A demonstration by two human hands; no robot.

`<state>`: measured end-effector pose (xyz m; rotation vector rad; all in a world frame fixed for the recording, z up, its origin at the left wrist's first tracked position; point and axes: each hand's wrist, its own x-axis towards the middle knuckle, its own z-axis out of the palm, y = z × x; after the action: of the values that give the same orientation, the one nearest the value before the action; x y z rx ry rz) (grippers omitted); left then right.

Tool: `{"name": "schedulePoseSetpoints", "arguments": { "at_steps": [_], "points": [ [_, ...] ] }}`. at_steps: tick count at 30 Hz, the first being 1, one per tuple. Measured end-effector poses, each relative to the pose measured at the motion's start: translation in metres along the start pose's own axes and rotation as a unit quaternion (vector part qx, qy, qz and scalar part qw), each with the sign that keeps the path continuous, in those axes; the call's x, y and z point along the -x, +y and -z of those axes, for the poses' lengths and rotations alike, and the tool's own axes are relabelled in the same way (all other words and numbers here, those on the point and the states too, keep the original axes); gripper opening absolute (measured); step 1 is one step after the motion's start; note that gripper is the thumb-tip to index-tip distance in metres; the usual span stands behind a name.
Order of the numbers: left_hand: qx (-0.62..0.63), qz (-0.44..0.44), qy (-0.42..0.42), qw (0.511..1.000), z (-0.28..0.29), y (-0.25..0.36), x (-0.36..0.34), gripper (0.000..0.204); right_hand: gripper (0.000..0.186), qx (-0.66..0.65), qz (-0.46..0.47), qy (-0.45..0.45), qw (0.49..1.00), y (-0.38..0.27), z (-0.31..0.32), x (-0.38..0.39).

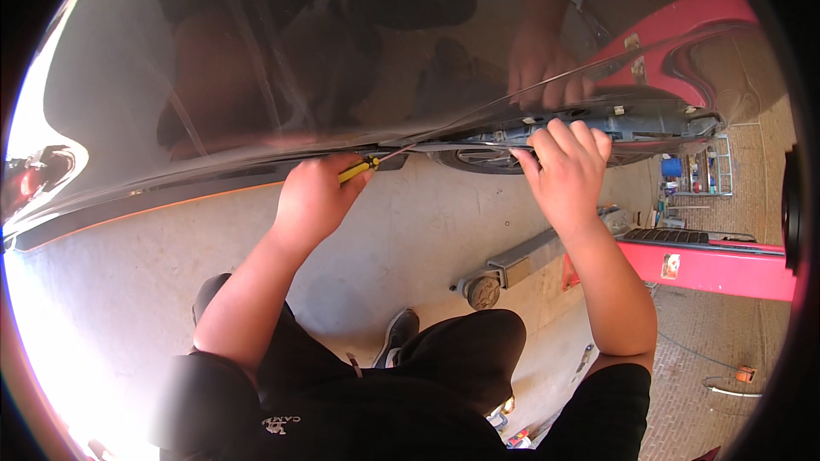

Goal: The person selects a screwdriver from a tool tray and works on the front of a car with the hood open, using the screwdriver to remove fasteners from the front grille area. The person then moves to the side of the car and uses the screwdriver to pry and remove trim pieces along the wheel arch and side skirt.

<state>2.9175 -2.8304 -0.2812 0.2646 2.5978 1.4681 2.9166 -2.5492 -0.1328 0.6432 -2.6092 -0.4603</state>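
Observation:
A dark, glossy car body (282,60) fills the upper part of the view and mirrors my arms. My left hand (314,202) is closed round the yellow-and-black handle of a screwdriver (356,169). Its thin shaft points right and up, with the tip at a seam low on the body, above the black sill trim (162,202). To the right, my right hand (568,169) has its fingers hooked over the lower panel edge (491,146), thumb beneath. Bluish-grey inner parts (632,126) show along the gap beside that hand. What the fingertips touch inside is hidden.
A wheel (487,160) lies under the body between my hands. Below it a grey lift arm (534,260) ends in a round pad (483,293). At right are a pink-red lift beam (709,271), a wire rack (713,166) and an orange object (746,373) with a cable.

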Motion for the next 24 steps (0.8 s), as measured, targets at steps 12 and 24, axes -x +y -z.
{"name": "schedulePoseSetpoints", "arguments": {
  "at_steps": [12,24],
  "points": [
    [-0.051,0.036,-0.011,0.998,-0.011,0.015,-0.014,0.025,0.028,-0.019,-0.011,0.013,1.0,-0.008,0.003,0.011],
    [-0.138,-0.037,0.052,0.988,-0.032,0.022,0.003,0.03,0.027,-0.017,-0.021,0.015,1.0,-0.01,0.005,0.011]
  ]
}}
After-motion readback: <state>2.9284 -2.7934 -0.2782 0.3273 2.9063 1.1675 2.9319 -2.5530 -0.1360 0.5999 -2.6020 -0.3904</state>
